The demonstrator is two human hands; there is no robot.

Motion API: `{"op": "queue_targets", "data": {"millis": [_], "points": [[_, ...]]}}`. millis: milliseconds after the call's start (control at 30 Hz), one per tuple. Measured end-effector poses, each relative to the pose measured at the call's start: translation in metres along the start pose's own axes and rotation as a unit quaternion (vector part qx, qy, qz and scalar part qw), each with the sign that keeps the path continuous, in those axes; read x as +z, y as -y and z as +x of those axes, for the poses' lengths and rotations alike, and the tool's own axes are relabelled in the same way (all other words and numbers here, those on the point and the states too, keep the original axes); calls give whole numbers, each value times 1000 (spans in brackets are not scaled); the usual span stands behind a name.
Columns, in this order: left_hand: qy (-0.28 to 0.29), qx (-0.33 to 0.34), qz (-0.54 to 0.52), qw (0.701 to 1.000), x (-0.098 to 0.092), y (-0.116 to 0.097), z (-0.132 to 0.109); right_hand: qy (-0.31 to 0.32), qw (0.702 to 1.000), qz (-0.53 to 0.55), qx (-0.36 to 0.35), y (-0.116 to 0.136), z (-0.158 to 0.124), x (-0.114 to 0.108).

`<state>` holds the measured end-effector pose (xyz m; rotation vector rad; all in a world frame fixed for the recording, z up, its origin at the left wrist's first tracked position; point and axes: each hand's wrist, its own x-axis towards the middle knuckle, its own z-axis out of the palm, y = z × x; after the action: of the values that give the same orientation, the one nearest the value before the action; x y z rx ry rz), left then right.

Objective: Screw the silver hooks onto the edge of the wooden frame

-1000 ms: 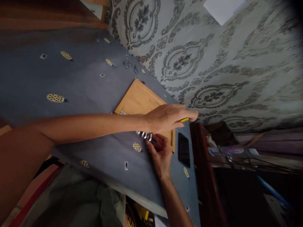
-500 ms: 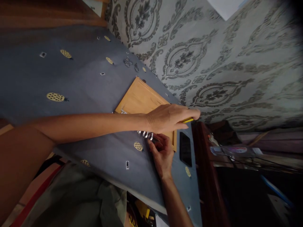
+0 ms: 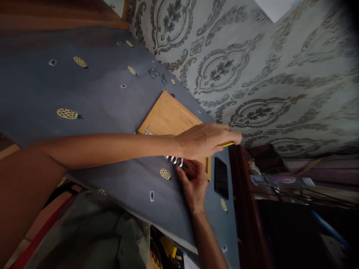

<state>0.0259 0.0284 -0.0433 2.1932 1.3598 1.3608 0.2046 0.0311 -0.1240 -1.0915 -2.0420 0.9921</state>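
My left hand (image 3: pixel 209 139) reaches across from the left over a light wooden panel (image 3: pixel 174 110) with a raised rim. Its fingers are closed on a thin yellow stick (image 3: pixel 227 144), mostly hidden, whose kind I cannot make out. Below it, my right hand (image 3: pixel 193 181) curls at the panel's near edge, thumb and fingers drawn together. Beside its thumb show silver, coil-like bands (image 3: pixel 174 160). Whether these fingers grip that banded thing or the panel is hidden. A small metal piece (image 3: pixel 148 132) lies at the panel's left corner, partly covered by my left forearm.
A black phone (image 3: pixel 221 178) lies on the blue pineapple-print tablecloth (image 3: pixel 103 112), right of the panel. Patterned wallpaper (image 3: pixel 224 71) rises behind. Past the table's right end are dark red wood (image 3: pixel 246 209), cables and a clear plastic item (image 3: pixel 280 180). A wooden piece (image 3: pixel 61 16) stands top left.
The whole view has shifted slightly. My left hand, with the yellow stick, has moved a little to the right and its fingers have tilted slightly. My right hand stays in place by the panel.
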Motion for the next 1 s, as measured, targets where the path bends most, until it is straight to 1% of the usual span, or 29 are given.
{"op": "queue_targets", "data": {"millis": [300,567,667,867,1000], "points": [[-23,6,24,999,4,2,-1,4,1000,7,-7,1,1,0],[2,-2,11,1000,2,0,2,5,1000,0,-3,1,0,-1],[8,9,4,1000,3,2,2,2,1000,-8,-6,2,1,-1],[-12,34,-17,999,8,9,3,9,1000,-4,-8,5,1,-1],[-10,36,-14,999,6,10,4,10,1000,2,-15,5,2,-1]]}}
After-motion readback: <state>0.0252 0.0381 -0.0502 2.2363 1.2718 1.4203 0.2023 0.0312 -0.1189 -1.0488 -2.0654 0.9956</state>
